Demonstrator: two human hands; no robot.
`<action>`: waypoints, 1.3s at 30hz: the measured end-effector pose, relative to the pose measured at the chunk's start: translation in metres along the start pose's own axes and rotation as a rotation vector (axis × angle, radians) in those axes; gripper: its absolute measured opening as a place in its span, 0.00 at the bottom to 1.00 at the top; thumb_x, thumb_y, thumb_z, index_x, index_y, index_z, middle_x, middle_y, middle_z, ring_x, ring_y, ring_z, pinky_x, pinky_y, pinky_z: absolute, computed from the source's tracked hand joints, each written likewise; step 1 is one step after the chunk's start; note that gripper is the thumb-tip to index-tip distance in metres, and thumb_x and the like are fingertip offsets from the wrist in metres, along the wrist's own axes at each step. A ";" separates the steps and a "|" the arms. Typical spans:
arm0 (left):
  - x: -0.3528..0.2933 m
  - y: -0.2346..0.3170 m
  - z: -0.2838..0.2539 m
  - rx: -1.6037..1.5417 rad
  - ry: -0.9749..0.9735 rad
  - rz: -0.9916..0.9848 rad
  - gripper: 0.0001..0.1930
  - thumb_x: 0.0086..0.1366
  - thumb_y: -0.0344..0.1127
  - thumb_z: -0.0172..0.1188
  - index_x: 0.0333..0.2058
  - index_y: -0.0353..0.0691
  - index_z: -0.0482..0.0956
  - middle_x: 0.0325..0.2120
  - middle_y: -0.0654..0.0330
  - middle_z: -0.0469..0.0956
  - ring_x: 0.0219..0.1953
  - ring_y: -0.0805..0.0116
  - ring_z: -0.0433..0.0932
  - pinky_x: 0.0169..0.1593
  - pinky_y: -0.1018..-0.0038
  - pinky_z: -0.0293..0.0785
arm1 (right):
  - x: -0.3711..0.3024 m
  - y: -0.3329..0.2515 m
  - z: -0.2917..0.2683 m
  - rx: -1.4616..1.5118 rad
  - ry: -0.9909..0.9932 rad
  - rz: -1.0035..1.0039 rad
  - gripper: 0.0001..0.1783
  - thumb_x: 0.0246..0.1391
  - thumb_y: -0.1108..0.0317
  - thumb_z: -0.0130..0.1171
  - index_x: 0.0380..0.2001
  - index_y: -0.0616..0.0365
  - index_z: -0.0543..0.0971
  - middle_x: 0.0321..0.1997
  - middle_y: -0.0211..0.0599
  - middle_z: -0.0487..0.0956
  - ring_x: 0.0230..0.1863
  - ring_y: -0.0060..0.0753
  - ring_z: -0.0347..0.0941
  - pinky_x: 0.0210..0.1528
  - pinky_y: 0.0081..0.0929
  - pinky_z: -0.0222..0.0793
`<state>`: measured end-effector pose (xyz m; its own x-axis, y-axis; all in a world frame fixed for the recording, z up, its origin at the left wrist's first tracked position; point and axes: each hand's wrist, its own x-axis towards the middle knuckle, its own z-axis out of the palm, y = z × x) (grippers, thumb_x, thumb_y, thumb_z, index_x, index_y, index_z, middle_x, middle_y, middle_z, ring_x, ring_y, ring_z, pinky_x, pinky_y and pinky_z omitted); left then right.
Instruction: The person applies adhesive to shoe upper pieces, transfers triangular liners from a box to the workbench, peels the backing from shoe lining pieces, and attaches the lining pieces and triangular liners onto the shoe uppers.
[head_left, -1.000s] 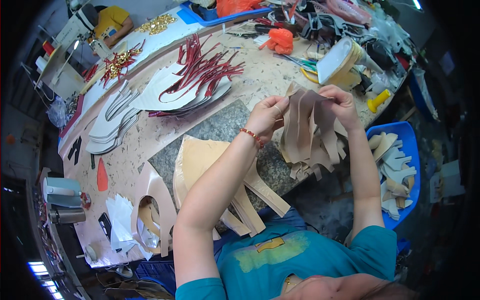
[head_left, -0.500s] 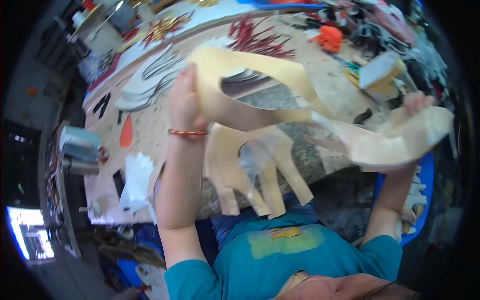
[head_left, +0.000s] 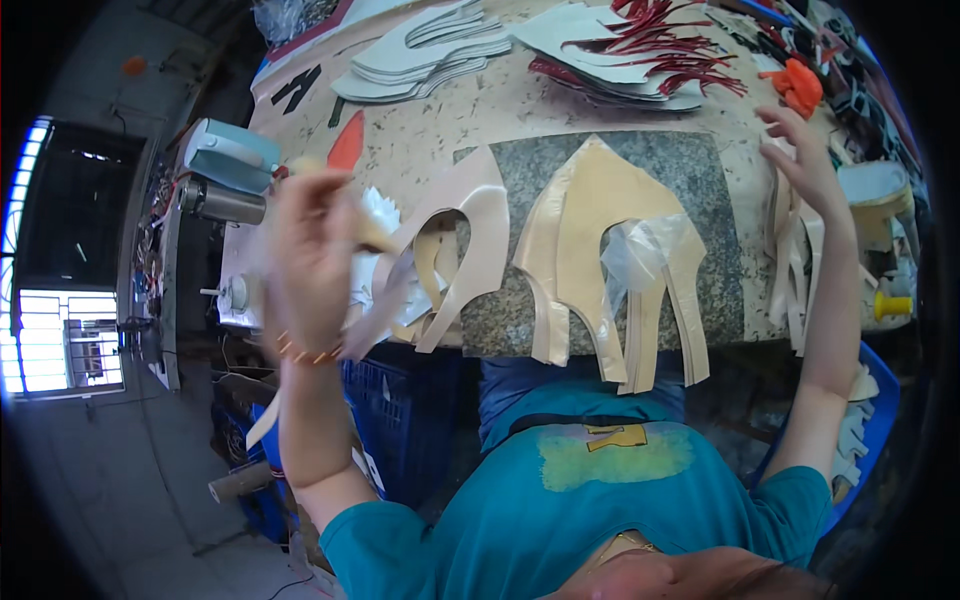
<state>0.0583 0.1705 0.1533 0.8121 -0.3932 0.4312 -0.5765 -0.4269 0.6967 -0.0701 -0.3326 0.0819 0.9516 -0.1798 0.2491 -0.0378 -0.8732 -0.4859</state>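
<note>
In the head view, the blurred left hand [head_left: 308, 262] is raised, clamped on 1 beige cut piece [head_left: 385, 300]. The right hand [head_left: 803, 158], fingers spread apart, rests on a beige strip stack [head_left: 800, 265]. Between the 2 hands, a tan piece pile [head_left: 610, 230] lies on the stone slab [head_left: 700, 170].

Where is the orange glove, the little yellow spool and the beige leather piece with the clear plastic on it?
Orange knitted glove [head_left: 797, 88]: head view, on its palm.
Small yellow spool [head_left: 893, 305]: head view, on its middle.
Beige cut leather piece [head_left: 600, 190]: head view, on its upper flat part, above the plastic.
</note>
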 end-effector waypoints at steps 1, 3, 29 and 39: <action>0.004 -0.010 0.030 -0.119 -0.125 -0.189 0.07 0.66 0.28 0.52 0.41 0.34 0.74 0.33 0.58 0.77 0.37 0.77 0.76 0.40 0.79 0.72 | 0.005 -0.022 0.010 -0.033 -0.036 -0.072 0.22 0.47 0.71 0.62 0.49 0.56 0.73 0.47 0.38 0.75 0.44 0.34 0.73 0.50 0.29 0.67; 0.002 -0.066 0.075 -0.027 -0.283 -0.179 0.10 0.65 0.27 0.53 0.45 0.32 0.72 0.32 0.54 0.78 0.39 0.68 0.79 0.40 0.74 0.75 | 0.015 -0.054 0.037 0.019 -0.130 -0.189 0.20 0.46 0.75 0.61 0.46 0.59 0.74 0.45 0.40 0.74 0.41 0.36 0.72 0.47 0.29 0.68; 0.011 -0.049 0.204 0.131 -0.577 -0.114 0.19 0.50 0.33 0.66 0.42 0.36 0.74 0.28 0.50 0.78 0.31 0.52 0.79 0.36 0.64 0.73 | -0.020 -0.120 0.141 0.034 0.233 -0.068 0.20 0.42 0.64 0.67 0.38 0.59 0.75 0.36 0.39 0.75 0.39 0.44 0.73 0.42 0.35 0.69; -0.050 0.006 0.202 -0.603 -0.389 -0.162 0.16 0.59 0.26 0.59 0.47 0.34 0.74 0.27 0.60 0.76 0.29 0.72 0.75 0.32 0.79 0.72 | -0.056 -0.140 0.149 1.202 -0.084 0.457 0.09 0.59 0.68 0.57 0.32 0.63 0.74 0.29 0.29 0.77 0.28 0.15 0.74 0.31 0.15 0.71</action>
<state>-0.0042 0.0231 0.0196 0.7279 -0.6714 0.1394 -0.2112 -0.0260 0.9771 -0.0727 -0.1326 0.0116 0.9431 -0.2853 -0.1708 -0.1084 0.2217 -0.9691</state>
